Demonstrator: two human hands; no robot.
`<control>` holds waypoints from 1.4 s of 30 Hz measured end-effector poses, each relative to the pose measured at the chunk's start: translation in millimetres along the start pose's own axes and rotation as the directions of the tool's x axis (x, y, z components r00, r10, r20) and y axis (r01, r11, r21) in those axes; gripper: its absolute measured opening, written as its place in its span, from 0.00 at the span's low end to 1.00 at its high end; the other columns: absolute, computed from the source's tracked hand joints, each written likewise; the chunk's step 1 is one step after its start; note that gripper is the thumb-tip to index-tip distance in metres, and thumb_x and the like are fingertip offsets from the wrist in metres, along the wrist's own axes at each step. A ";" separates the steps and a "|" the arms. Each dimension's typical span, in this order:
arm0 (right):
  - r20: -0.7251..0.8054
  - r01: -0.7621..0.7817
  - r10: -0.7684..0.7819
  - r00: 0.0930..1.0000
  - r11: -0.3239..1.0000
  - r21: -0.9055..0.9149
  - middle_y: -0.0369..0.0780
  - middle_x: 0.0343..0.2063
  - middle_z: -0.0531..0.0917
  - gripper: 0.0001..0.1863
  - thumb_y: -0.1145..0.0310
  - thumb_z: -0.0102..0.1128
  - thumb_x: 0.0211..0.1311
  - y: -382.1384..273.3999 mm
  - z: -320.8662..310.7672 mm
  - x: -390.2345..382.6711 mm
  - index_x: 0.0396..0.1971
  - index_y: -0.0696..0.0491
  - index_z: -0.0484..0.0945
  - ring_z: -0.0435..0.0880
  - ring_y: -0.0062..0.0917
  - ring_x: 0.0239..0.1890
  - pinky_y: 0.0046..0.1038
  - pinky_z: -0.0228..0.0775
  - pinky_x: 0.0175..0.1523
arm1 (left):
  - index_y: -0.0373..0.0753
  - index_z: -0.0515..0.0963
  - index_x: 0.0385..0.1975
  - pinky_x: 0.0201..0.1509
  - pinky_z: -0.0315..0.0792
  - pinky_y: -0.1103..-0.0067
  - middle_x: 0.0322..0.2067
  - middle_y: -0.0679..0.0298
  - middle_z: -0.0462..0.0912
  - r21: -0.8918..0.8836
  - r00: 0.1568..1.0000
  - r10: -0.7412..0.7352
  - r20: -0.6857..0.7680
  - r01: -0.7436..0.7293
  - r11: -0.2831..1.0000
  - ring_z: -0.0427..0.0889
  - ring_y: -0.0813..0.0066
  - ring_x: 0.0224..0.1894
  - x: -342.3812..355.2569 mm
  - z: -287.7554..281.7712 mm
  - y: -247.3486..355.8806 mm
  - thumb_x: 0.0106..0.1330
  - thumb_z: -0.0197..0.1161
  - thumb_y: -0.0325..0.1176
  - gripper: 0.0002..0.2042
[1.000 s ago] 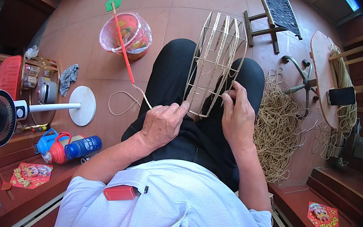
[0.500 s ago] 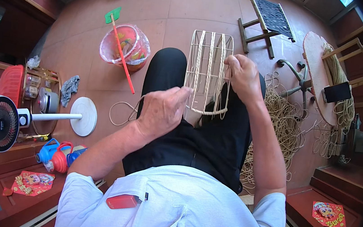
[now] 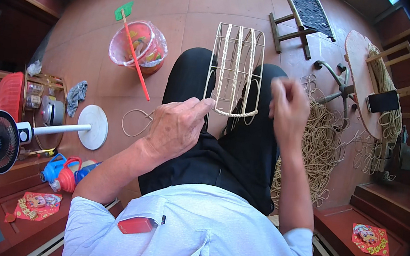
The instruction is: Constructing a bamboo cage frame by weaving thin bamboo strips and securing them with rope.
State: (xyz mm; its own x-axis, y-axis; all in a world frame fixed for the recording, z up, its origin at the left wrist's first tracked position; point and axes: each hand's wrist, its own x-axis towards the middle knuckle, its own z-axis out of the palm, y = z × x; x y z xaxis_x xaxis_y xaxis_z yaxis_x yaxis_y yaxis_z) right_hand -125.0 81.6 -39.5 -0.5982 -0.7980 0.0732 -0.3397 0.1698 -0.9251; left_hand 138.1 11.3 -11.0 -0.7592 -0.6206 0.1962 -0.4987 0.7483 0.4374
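Note:
A long wire frame (image 3: 228, 84) with rounded corners stands out over my lap, between my knees. Several strands of pale twisted cord (image 3: 238, 60) run along its length, and cord also wraps its near edge. My left hand (image 3: 177, 124) pinches the frame's near left corner between thumb and fingers. From beneath that hand a loose loop of cord (image 3: 136, 122) trails to the left. To the right of the frame and apart from it, my right hand (image 3: 289, 110) is curled with its fingertips together, slightly blurred. Whatever it may hold cannot be made out.
A tangled heap of cord (image 3: 313, 146) lies right of my leg. Ahead are a lined red bucket (image 3: 159, 63) with a swatter (image 3: 137, 55) and a woven folding stool (image 3: 311, 15). A white fan (image 3: 1, 141) stands left; a phone (image 3: 383, 102) rests on a round board at right.
My right hand has left the frame's right side and moved right and toward me. My left hand keeps its pinch on the near left corner, while the frame sits slightly higher in view.

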 end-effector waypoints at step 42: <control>0.822 -0.803 0.042 0.568 -0.191 0.564 0.26 0.31 0.72 0.12 0.72 0.69 0.77 76.6 77.9 -64.0 0.56 0.47 0.80 0.63 0.12 0.26 0.18 0.52 0.29 | 0.36 0.87 0.48 0.45 0.87 0.58 0.36 0.47 0.93 -0.220 0.919 0.148 0.366 -0.070 0.973 0.94 0.47 0.41 37.3 -20.7 -19.3 0.69 0.64 0.32 0.12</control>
State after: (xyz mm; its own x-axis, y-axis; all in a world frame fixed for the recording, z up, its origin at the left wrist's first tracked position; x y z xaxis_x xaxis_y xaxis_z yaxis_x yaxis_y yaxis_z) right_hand -56.1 100.6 -144.2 0.2431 -0.9213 -0.3036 0.9548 0.2825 -0.0926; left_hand 128.2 -31.2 6.0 -0.9246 -0.3733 -0.0762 -0.3405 0.7200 0.6047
